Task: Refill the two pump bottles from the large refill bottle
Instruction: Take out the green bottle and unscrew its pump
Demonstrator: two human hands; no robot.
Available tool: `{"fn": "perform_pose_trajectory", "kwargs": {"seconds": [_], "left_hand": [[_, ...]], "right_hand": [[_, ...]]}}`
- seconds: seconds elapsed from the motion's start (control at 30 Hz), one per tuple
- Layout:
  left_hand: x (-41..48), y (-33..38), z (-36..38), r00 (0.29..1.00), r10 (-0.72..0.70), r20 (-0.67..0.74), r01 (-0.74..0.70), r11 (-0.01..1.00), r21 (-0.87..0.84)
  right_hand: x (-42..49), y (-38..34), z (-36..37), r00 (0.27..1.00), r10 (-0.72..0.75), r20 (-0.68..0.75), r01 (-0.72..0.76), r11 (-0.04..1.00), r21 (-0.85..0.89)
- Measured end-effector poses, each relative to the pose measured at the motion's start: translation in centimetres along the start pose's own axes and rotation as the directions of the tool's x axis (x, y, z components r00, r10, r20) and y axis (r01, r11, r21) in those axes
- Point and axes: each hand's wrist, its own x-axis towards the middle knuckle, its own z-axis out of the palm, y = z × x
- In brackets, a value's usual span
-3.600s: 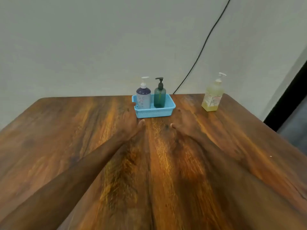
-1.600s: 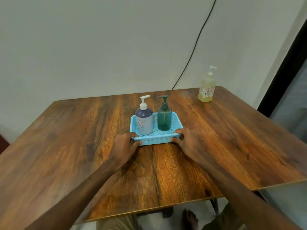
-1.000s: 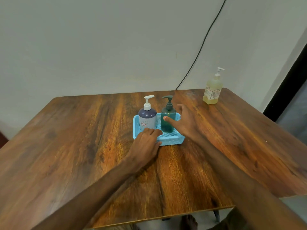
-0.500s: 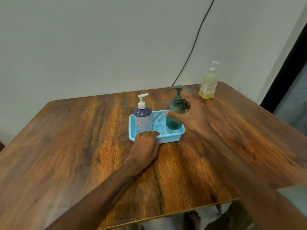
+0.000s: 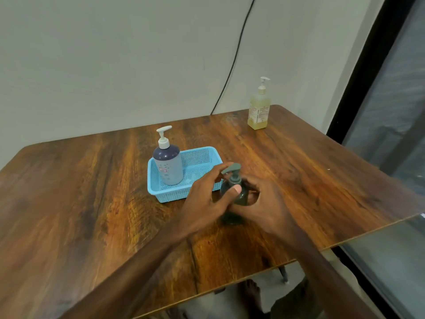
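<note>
The green pump bottle (image 5: 239,196) stands upright on the wooden table (image 5: 92,203), just in front of the blue basket (image 5: 202,157). My right hand (image 5: 264,203) wraps round its body from the right. My left hand (image 5: 207,196) holds it from the left, thumb against the bottle's shoulder and fingers up by the pump head. The purple pump bottle (image 5: 167,163) with a white pump stands in the left half of the basket. The large refill bottle (image 5: 259,110), full of yellow liquid, stands at the table's far right corner.
A black cable (image 5: 234,56) runs down the grey wall behind the table. A dark window frame (image 5: 358,72) rises close beside the table's right edge. The table's front edge lies near me, with my foot (image 5: 253,288) visible below it.
My right hand lifted the green bottle out of the basket and set it on the table in front. My left hand left the basket rim and took hold of the bottle.
</note>
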Motion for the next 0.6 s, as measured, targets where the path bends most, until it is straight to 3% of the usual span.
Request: {"fn": "perform_pose_trajectory", "kwargs": {"seconds": [0.23, 0.5, 0.6], "left_hand": [[0.6, -0.8, 0.1, 1.000, 0.019, -0.006, -0.020, 0.998, -0.063], [-0.4, 0.9, 2.2, 0.950, 0.035, -0.310, -0.032, 0.999, 0.015], [-0.3, 1.8, 2.3, 0.919, -0.050, -0.392, 0.034, 0.998, -0.046]], "right_hand": [[-0.1, 0.3, 1.2, 0.998, -0.009, -0.068, 0.012, 0.999, 0.051], [-0.8, 0.7, 3.2, 0.978, 0.021, -0.206, -0.020, 1.000, 0.008], [-1.0, 0.5, 3.5, 0.964, 0.040, -0.261, -0.042, 0.999, -0.004]]}}
